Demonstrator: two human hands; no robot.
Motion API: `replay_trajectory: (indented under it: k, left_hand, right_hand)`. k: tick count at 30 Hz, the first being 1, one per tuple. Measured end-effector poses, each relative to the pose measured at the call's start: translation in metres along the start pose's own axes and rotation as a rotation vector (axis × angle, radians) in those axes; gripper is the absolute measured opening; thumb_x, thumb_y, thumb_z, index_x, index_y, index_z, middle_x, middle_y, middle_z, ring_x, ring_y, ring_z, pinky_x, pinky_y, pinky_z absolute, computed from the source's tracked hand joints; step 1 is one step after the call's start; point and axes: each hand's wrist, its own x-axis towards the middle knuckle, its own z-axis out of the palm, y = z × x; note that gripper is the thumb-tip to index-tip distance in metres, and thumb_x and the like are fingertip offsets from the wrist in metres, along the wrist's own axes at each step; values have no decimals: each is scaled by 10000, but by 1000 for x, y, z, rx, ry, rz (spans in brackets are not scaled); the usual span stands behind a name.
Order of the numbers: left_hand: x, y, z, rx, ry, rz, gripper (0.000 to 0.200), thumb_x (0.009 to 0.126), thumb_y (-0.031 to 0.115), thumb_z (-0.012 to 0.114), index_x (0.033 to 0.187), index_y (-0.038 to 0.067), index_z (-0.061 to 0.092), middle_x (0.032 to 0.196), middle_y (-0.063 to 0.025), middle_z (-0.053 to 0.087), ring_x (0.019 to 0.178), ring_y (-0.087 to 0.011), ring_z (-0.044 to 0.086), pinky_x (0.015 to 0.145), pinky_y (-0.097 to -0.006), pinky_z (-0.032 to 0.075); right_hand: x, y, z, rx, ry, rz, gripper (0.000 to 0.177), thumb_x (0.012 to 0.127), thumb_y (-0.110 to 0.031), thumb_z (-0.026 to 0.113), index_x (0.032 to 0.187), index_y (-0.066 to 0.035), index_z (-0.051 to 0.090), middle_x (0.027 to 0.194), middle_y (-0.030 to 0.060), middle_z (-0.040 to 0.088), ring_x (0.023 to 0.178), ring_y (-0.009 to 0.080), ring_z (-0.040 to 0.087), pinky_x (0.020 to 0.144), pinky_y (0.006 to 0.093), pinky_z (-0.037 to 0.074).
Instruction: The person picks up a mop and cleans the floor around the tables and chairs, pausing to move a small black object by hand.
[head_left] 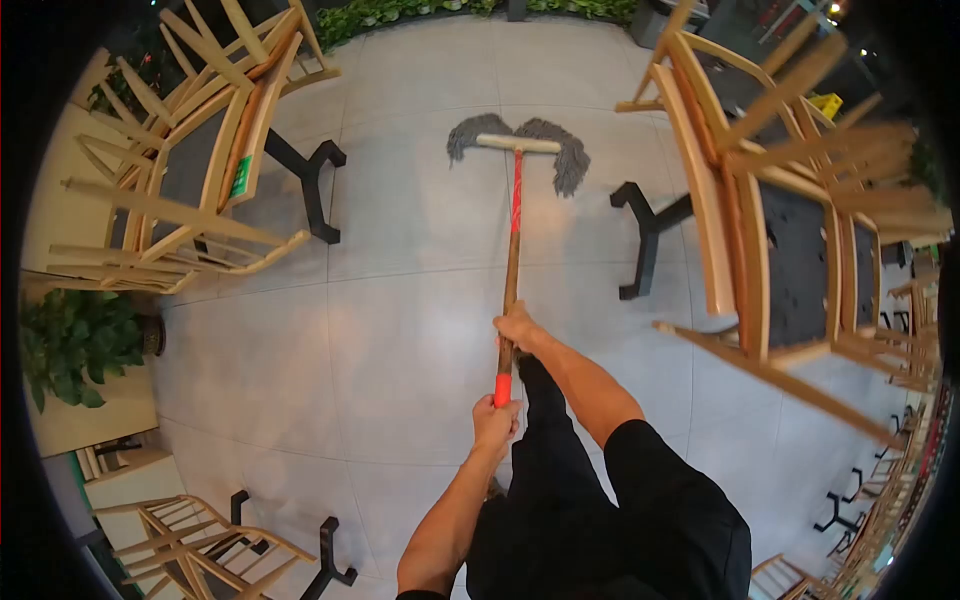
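A mop (511,262) with a wooden handle, red wrapping near the head and a red end piece stretches forward from my body. Its grey string head (567,155) lies spread on the tiled floor (410,330), to both sides of a pale crossbar. My left hand (494,424) is closed round the handle's red near end. Further up the shaft, my right hand (516,328) wraps round the brown wooden part.
Upturned wooden chairs rest on tables at the left (190,190) and right (745,200), with black table feet (645,240) on the floor. A potted plant (80,340) stands at the left. More chairs (200,545) are at lower left; greenery (400,18) lines the far edge.
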Motion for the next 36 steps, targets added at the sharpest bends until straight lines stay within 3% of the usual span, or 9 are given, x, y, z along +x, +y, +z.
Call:
replay_trajectory:
  k: [7, 13, 22, 24, 28, 32, 34, 35, 36]
  left_hand:
    - [140, 154, 83, 105, 18, 83, 178, 728, 77, 611, 792, 44, 449, 575, -7, 436, 400, -86, 397, 354, -232, 291]
    - [155, 161, 55, 76, 50, 41, 202, 731, 92, 630, 786, 65, 438, 596, 13, 411, 411, -72, 374, 367, -222, 278]
    - [-9, -38, -5, 93, 127, -14, 225, 728, 120, 653, 846, 71, 468, 607, 29, 417, 449, -61, 391, 392, -223, 308]
    - [-77, -49, -1, 16, 171, -97, 234, 713, 151, 666, 836, 66, 486, 606, 30, 424, 481, -65, 412, 420, -226, 333]
    - [-188, -178, -4, -29, 293, -59, 229, 692, 154, 671, 832, 67, 512, 609, 28, 437, 501, -68, 420, 448, -228, 349]
    - [-308, -298, 10, -214, 408, -183, 214, 676, 79, 660, 850, 63, 536, 624, 24, 470, 523, -66, 439, 468, -221, 362]
    - [-368, -371, 30, -292, 465, -224, 196, 665, 58, 663, 816, 58, 536, 620, 17, 481, 519, -68, 445, 463, -226, 368]
    - [-398, -408, 45, -347, 518, -257, 192, 660, 46, 668, 802, 57, 539, 612, 13, 485, 508, -71, 450, 456, -228, 368]
    - [-427, -438, 62, -400, 569, -293, 189, 655, 34, 674, 788, 56, 541, 605, 10, 488, 496, -74, 455, 450, -230, 369]
  right_hand:
    - [149, -172, -30, -103, 28, -60, 478, 761, -45, 539, 1077, 129, 226, 771, 168, 460, 528, 245, 545, 400, 350, 467]
    - [190, -167, -6, -118, -1, -52, 387, 749, -19, 527, 1003, 130, 275, 743, 182, 469, 490, 249, 531, 358, 362, 439]
    - [137, -20, 5, -439, 108, -275, 192, 705, 27, 529, 800, 122, 391, 630, 190, 490, 427, 295, 528, 332, 406, 443]
    - [141, 46, -8, -485, -65, -25, 405, 701, 5, 511, 1016, 131, 290, 794, 216, 516, 532, 291, 584, 397, 363, 486]
    - [30, 125, 1, -589, -61, 19, 374, 691, 0, 553, 991, 92, 349, 736, 196, 505, 527, 314, 562, 406, 415, 499]
    - [-82, 260, -13, -752, -179, 82, 569, 707, -35, 569, 1149, 33, 217, 1005, 220, 442, 720, 323, 574, 475, 418, 530]
    - [-59, 408, -55, -953, -350, 90, 587, 704, -48, 581, 1157, 21, 212, 966, 209, 461, 720, 308, 577, 482, 425, 522]
    - [-129, 408, -54, -1046, -322, 47, 545, 714, -60, 569, 1147, 13, 245, 902, 180, 490, 715, 292, 578, 487, 431, 513]
    - [-225, 366, -41, -900, -379, 325, 465, 731, -90, 567, 1117, -1, 324, 855, 151, 502, 724, 282, 578, 528, 456, 512]
